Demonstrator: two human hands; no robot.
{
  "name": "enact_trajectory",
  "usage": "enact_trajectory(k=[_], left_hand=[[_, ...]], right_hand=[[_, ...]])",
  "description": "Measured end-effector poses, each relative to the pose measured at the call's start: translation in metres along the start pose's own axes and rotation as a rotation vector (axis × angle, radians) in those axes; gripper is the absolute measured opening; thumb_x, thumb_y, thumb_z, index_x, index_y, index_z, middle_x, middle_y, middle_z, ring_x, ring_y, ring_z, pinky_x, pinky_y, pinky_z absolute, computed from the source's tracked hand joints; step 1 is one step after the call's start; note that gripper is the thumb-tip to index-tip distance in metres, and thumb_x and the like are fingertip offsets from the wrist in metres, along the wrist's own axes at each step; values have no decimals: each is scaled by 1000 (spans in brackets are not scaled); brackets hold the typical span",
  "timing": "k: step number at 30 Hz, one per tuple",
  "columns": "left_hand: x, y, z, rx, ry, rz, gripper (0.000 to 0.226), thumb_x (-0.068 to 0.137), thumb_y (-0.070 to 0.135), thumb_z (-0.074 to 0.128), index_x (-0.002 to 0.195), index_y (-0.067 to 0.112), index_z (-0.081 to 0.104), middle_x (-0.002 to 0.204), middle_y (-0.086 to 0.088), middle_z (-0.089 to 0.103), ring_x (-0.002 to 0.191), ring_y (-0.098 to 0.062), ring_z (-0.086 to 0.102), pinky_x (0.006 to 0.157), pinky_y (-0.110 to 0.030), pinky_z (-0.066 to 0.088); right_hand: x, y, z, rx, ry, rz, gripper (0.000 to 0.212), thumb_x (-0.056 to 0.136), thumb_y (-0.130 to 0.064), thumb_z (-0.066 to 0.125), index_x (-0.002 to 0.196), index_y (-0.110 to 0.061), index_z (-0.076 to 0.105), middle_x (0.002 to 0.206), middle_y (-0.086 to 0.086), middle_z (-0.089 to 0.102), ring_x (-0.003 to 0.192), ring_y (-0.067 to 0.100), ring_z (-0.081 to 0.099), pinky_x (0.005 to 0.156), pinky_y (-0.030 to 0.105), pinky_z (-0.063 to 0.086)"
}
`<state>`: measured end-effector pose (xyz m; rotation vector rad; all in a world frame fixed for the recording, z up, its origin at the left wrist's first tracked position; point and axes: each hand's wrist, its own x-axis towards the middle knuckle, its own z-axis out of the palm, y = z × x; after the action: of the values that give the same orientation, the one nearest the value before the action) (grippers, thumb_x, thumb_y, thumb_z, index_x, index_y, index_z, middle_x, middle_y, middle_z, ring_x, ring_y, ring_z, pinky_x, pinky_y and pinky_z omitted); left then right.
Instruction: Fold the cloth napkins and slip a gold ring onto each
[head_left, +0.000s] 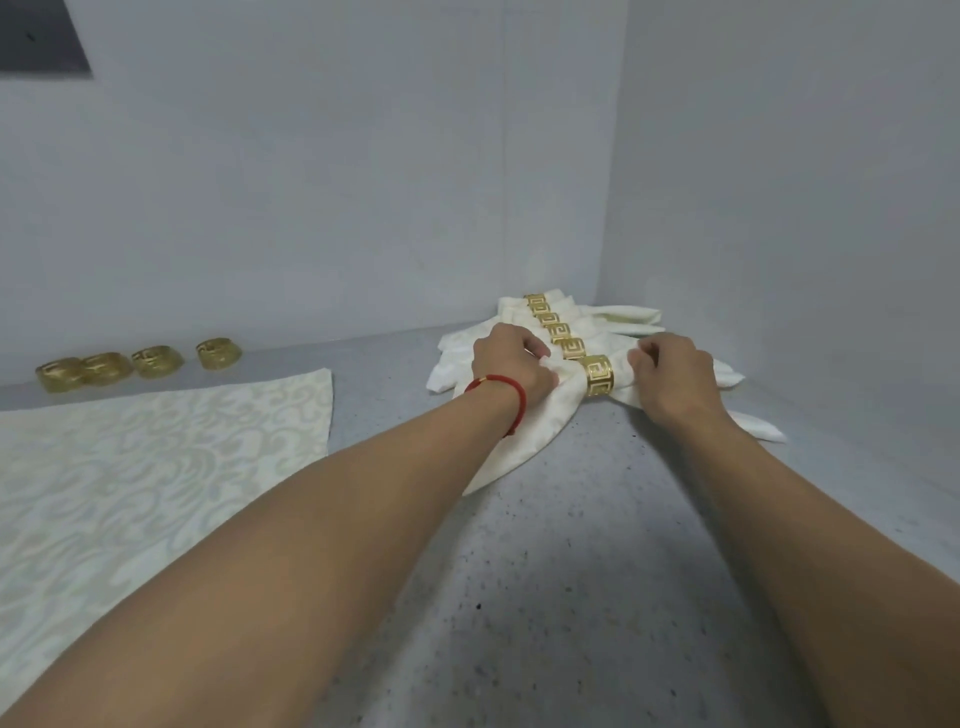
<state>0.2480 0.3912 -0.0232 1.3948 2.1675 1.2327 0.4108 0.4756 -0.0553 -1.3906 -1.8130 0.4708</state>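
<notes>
1. Four loose gold rings (137, 365) sit in a row along the far left edge of the counter (545, 571), against the wall, none yet on a cloth.
2. Just in front of them a flat napkin (156, 467) lies spread at the counter's left side, unfolded (whether more lie beneath it I cannot tell).
3. The left hand (511, 366), a red cord (501, 392) at its wrist, has its fingers curled onto the left wing of the nearest napkin (524, 441).
4. That napkin's ring (600, 375) is already seated at its middle, between the two hands.
5. The right hand (670, 369) pinches the cloth just right of the ring.
6. Behind, toward the far right corner, a row of finished napkins (597, 322) lies ringed, at least five.
7. My judgement: more than half done, with four rings left to fit.
</notes>
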Motion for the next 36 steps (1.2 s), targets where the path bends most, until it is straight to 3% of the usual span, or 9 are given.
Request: enact_trajectory(k=[9,12,16,21,25,27,30,33,36], left_hand=[[30,-15,10,90,-3,31,19,78,13,77,95,18,71,103,-1,68,98,-17,64,76,-22,47],[29,-15,2,82,-47,46,27,80,17,73,107,20,68,108,1,66,98,-14,61,67,-14,41],[7,-17,-26,22,-43,30,34,75,18,60,107,31,65,111,0,66,96,-14,65,84,-24,53],[-71,-42,-93,38,-7,149,35,77,-2,57,101,21,70,101,6,67,93,-9,63,72,-3,40],[-151,-92,-167,80,87,153,34,77,3,59,95,29,72,101,17,65,99,-3,58,85,-13,46],[-191,-121,-204,172,122,151,32,79,6,60,95,31,72,103,18,65,107,-5,55,94,-23,45],[-246,-162,-254,317,152,82,30,81,9,62,94,34,72,101,19,66,107,-7,51,90,-22,39],[-291,-183,-286,381,145,64,23,83,15,63,89,36,72,85,21,66,88,-3,54,81,-20,41],[-319,-191,-296,302,62,69,13,86,27,63,85,38,70,84,21,63,83,-1,57,74,-15,43]], right_hand=[[3,7,27,-69,56,-58,26,105,-20,44,91,-7,61,91,8,65,85,27,56,72,39,41],[-9,3,26,-236,160,-142,27,104,-23,43,109,-6,64,108,14,64,101,34,58,85,47,47],[-40,-8,22,-389,227,-258,34,98,-17,49,131,-10,57,124,15,60,111,34,54,91,49,43],[-106,-47,27,-387,124,-521,30,89,-9,61,119,-13,64,113,8,63,102,30,56,83,44,43],[-185,-105,34,-64,-108,-796,17,93,-18,60,106,-19,69,104,-10,64,103,13,53,85,33,43],[-229,-137,34,118,-323,-778,9,98,-27,63,105,-27,70,100,-25,61,99,-1,52,85,16,39],[-283,-183,35,270,-668,-661,4,94,-31,72,97,-32,73,95,-21,68,92,0,59,77,10,40],[-303,-210,38,131,-965,-664,19,85,-40,80,101,-36,72,97,-16,66,82,-1,55,71,13,44],[-299,-224,45,-90,-1088,-696,27,80,-45,84,101,-36,70,95,-16,62,74,-1,50,67,15,44]])
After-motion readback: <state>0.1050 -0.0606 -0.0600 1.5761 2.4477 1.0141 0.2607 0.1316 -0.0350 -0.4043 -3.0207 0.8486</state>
